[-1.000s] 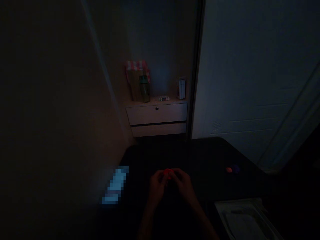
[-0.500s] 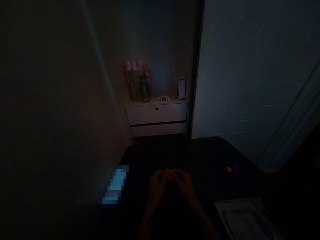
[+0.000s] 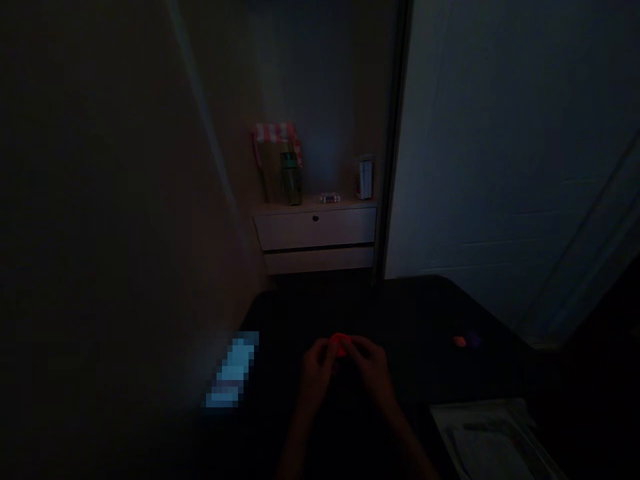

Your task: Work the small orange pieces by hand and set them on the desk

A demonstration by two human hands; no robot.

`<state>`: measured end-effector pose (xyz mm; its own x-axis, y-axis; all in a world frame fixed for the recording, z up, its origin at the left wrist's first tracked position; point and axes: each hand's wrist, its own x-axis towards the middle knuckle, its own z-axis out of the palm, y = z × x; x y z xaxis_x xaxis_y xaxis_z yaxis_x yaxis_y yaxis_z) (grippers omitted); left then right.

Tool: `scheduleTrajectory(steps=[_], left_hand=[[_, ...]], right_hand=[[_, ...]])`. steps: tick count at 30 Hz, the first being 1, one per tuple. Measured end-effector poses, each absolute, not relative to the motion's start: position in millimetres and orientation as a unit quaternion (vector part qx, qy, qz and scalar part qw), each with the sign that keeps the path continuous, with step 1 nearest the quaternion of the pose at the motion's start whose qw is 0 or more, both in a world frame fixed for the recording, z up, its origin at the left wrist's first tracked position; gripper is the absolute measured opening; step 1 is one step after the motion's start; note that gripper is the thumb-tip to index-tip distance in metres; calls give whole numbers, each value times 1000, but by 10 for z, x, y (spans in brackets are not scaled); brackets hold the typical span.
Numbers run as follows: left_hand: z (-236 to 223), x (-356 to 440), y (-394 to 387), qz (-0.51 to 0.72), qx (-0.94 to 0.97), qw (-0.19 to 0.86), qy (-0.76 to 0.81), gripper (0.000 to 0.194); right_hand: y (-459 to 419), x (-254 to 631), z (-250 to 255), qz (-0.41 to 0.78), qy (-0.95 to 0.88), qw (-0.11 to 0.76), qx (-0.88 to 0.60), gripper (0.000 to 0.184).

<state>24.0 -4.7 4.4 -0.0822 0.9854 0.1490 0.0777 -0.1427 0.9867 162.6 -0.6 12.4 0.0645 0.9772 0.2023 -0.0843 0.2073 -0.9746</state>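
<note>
Between my two hands, over the dark table [image 3: 400, 313], is a small, soft-looking bright red lump [image 3: 341, 344]. Its exact kind is hard to tell in the dim light. My left hand [image 3: 319, 363] pinches it from the left, thumb on the near side. From the right, my right hand [image 3: 369, 361] presses it with thumb and fingers. The fingers behind the lump are hidden. Further right on the tabletop lie a small orange-pink lump [image 3: 459, 341] and, touching or close beside it, a dark purple lump [image 3: 473, 339].
A pixelated bright screen [image 3: 233, 370] lies at the table's left. Flat pale packets [image 3: 493, 437] are at the front right. Behind the table, a drawer cabinet [image 3: 320, 228] bears a green bottle [image 3: 291, 179] and a red-and-white checked cloth [image 3: 275, 132]. Walls rise left and right.
Between my fingers the red lump has turned or shifted slightly, and more of it shows. Both hands have moved a little to the right in view, as has the background.
</note>
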Motion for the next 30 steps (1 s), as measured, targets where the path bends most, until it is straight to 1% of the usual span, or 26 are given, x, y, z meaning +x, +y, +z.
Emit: scheduleTrajectory(steps=[6, 10, 17, 21, 26, 30], left_hand=[[40, 235, -59, 517, 555, 442, 479, 46], [42, 227, -64, 500, 587, 416, 482, 48], [23, 223, -72, 483, 611, 370, 506, 45], [43, 240, -85, 484, 607, 377, 506, 47], [66, 251, -92, 485, 604, 379, 506, 46], [86, 251, -97, 494, 593, 404, 491, 44]], right_hand=[[-11, 1635, 147, 446, -517, 577, -448, 45], [-5, 1647, 113, 447, -537, 572, -430, 42], [-1, 1639, 96, 412, -580, 557, -428, 38], [-15, 1633, 122, 408, -569, 567, -434, 39], [-14, 1639, 105, 408, -546, 579, -447, 42], [-15, 1645, 105, 441, -512, 585, -449, 44]])
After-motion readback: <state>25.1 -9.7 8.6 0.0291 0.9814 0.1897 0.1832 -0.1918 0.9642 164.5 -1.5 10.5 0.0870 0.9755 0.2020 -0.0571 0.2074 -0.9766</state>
